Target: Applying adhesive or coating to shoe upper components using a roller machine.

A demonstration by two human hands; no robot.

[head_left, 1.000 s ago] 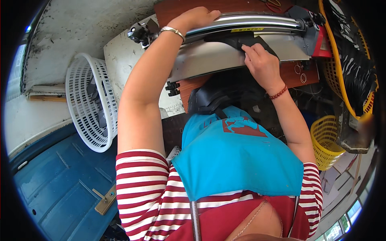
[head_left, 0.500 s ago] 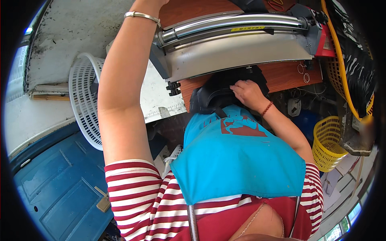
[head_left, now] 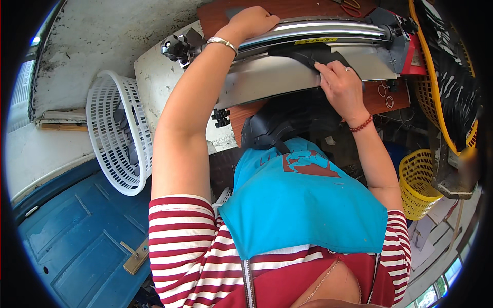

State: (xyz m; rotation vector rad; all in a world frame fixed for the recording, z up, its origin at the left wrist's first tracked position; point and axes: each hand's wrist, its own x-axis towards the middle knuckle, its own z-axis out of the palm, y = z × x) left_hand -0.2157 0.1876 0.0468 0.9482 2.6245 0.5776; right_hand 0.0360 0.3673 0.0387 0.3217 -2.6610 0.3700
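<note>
A roller machine with a long metal roller (head_left: 318, 32) and a sloping metal plate (head_left: 257, 82) stands in front of me. My right hand (head_left: 341, 84) pinches the edge of a flat, curved black piece (head_left: 308, 53) lying on the plate, its far edge close to the roller. Reaching across the machine's left part, my left hand (head_left: 252, 23) has its fingers curled down behind the roller. A bit of dark sheet shows beside it, but what those fingers hold, if anything, is hidden. More black pieces (head_left: 272, 123) lie stacked below the plate, against my blue apron (head_left: 303, 205).
A white basket (head_left: 120, 133) with grey pieces stands at left, above a blue door panel (head_left: 82, 231). Orange-handled scissors (head_left: 351, 7) lie behind the machine. At right are a yellow-orange basket (head_left: 436, 77) of black strips and a yellow basket (head_left: 418, 179).
My left hand has come back from the far left to the roller. My right hand has risen from the stack to the plate with a black piece. The piece behind the roller is gone from there.
</note>
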